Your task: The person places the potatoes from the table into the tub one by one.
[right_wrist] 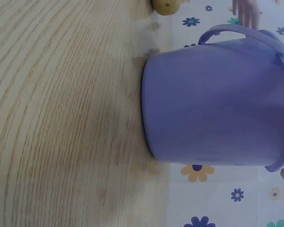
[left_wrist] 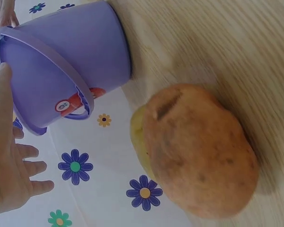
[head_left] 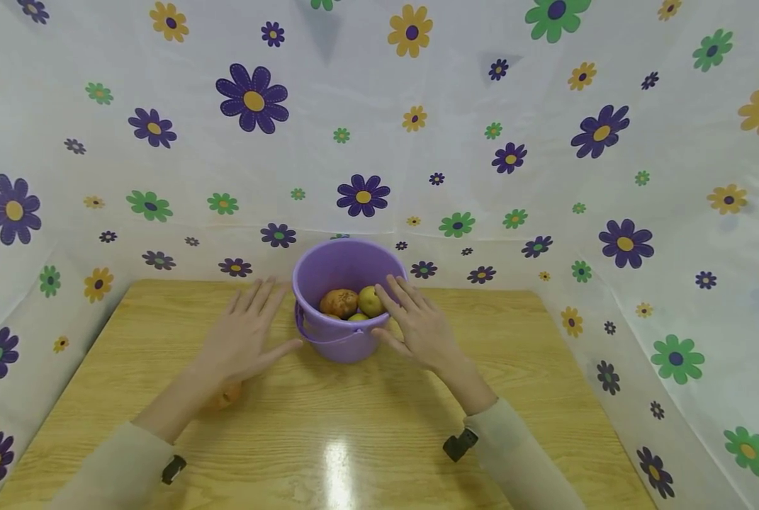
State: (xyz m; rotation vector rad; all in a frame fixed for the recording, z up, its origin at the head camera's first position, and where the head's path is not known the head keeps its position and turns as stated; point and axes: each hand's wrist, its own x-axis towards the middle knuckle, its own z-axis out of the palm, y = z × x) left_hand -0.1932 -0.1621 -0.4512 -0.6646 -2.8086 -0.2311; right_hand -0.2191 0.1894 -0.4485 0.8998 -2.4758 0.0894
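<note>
A purple bucket [head_left: 347,347] stands upright on the table, its handle hanging down at the front. Inside it lie a brown potato [head_left: 339,303] and a round yellow-green fruit or vegetable [head_left: 370,302], with more pieces partly hidden below. My left hand [head_left: 237,346] is to the left of the bucket, fingers straight and thumb pointing towards it. At the right rim, my right hand [head_left: 422,331] has its fingers spread and holds nothing. A large potato [left_wrist: 201,151] rests on the table under my left forearm, with a yellow-green piece [left_wrist: 140,139] behind it.
The wooden table [head_left: 366,432] is walled at the back and both sides by a white flower-printed sheet [head_left: 328,163]. The bucket stands near the table's back edge. Dark straps sit at both sleeves.
</note>
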